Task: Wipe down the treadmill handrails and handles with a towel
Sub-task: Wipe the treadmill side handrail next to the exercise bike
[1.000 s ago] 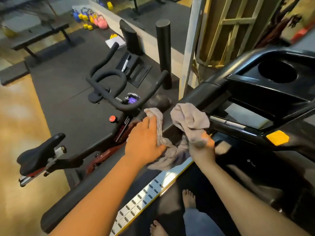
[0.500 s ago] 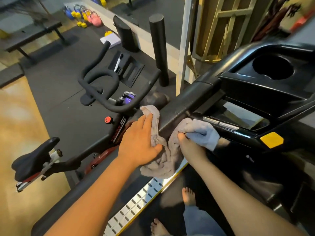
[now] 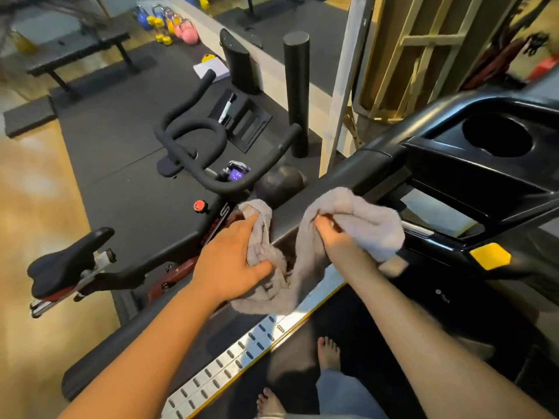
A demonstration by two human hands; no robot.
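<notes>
Two bare hands hold one soft grey cloth towel, which is draped over the wide black padded treadmill handrail. The left hand lies on the outer side of the rail, its fingers and thumb closed around a bunched end of the towel and pressing it against the rail. The right hand is on the inner side, just beside the left one, with the fingers curled into the other end of the towel; this end rises over the top of the rail and hangs down beyond the knuckles. Between the two hands the cloth sags in a loose loop below the rail.

Past the right hand stands the glossy black treadmill console with a round cup holder, and a small yellow tab sits to the right of that hand. Beyond the left hand is a black and red exercise bike on the dark rubber floor mat. Below the forearms a silver perforated side strip runs along the deck, and two bare feet stand on the dark belt.
</notes>
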